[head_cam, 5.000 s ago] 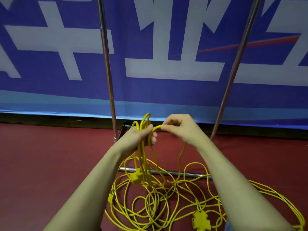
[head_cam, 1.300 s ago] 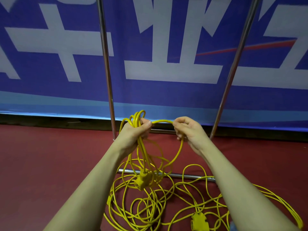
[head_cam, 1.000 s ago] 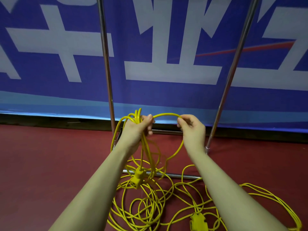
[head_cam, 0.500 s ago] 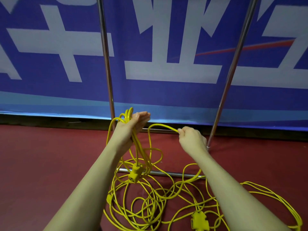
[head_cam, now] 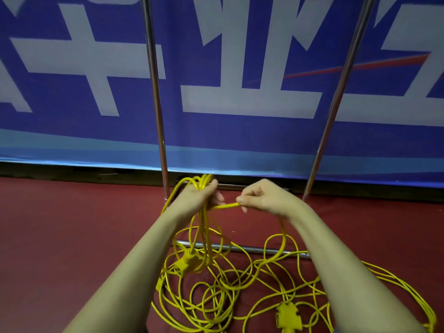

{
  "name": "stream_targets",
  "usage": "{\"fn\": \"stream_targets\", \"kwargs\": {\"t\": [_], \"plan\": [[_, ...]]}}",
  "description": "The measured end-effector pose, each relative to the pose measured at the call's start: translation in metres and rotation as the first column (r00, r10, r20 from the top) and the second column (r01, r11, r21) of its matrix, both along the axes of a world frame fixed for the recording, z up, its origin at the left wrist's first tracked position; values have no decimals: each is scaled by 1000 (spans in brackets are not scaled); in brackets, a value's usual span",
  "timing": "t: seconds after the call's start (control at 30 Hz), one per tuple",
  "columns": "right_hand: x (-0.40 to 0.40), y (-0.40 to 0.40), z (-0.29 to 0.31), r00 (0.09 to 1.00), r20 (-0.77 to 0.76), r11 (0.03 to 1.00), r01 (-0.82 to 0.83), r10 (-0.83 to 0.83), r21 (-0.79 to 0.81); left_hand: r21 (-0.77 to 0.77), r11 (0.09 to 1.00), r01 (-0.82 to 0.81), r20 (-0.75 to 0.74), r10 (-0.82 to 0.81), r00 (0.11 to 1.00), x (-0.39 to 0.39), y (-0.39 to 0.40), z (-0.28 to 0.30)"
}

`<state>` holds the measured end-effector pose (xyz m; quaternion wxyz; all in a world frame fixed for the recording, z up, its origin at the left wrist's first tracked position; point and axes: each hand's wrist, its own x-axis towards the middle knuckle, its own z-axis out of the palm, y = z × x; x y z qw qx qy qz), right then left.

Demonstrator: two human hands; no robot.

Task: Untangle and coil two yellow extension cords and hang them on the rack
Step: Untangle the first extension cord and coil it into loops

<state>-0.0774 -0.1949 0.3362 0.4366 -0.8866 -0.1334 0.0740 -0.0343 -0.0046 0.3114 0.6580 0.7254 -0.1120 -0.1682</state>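
My left hand (head_cam: 198,197) grips a bundle of several yellow cord loops (head_cam: 203,233) that hang down from it; a yellow socket block (head_cam: 183,265) dangles at their lower end. My right hand (head_cam: 263,198) pinches a short stretch of the same yellow cord (head_cam: 225,205) and holds it against my left hand. The rest of the yellow extension cords (head_cam: 221,292) lie tangled on the red floor below, with a second socket block (head_cam: 287,316) at the lower right. The metal rack (head_cam: 153,92) stands just behind my hands.
The rack's second upright (head_cam: 336,97) leans at the right, and its base bar (head_cam: 254,248) lies on the floor under the cords. A blue and white banner (head_cam: 216,131) covers the wall behind. Red floor (head_cam: 72,224) spreads to the left.
My right hand has come back toward my left hand with another length of cord. My left hand, opened half a second ago, has closed again around the loops.
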Motion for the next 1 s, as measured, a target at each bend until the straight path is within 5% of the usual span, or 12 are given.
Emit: {"fn": "stream_targets", "kwargs": {"t": [0.13,0.3,0.47,0.6,0.83,1.0], "plan": [[2,-2,-2,975,152,979,139,-162,148,39,987,158,-44,-157,987,-10,-1,5],[2,-8,-6,973,88,954,187,-212,236,-181,948,262,-67,-278,958,-3,6,13],[0,-15,-3,949,135,895,213,-285,391,-171,924,343,-85,-360,929,-1,6,21],[-3,-21,-10,953,29,867,260,-300,424,-212,908,362,-72,-384,920,0,14,22],[-2,-12,-22,936,-170,588,329,-310,739,-266,928,260,-42,-280,959,4,25,21],[-4,-7,-6,921,19,748,303,-388,591,-136,948,287,-28,-294,956,-1,19,20]]}}
